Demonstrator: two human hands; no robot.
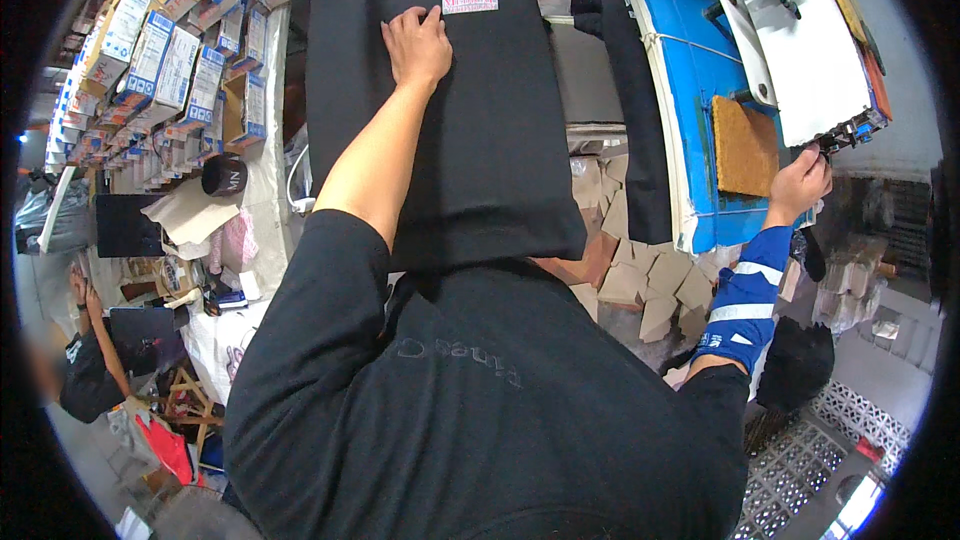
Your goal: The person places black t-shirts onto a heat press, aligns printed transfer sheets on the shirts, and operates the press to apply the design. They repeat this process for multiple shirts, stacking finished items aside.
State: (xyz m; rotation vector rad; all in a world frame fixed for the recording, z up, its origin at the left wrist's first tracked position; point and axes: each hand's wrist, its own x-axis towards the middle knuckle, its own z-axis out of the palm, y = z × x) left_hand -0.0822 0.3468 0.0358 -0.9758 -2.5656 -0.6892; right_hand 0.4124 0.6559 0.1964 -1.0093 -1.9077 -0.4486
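Observation:
My left hand (pixel 415 48) rests palm down on a black cloth panel (pixel 490 130), its fingers apart. The fingertips are at the left end of a small white strip with pink lettering (pixel 470 3) near the panel's far end. Out to the right, my right hand (pixel 800 183) has its fingers closed at the black metal clamp (pixel 848 132) on the near end of a white flat board (pixel 815 60). The board stands tilted over a blue table (pixel 690 70). My right forearm wears a blue sleeve with white bands.
A brown square pad (pixel 745 145) lies on the blue table. Several blue-and-white cartons (pixel 150 50) are stacked at left, beside a dark cap (pixel 224 175). Cardboard pieces (pixel 640 275) cover the floor between the tables. Another person (pixel 90 380) sits at far left.

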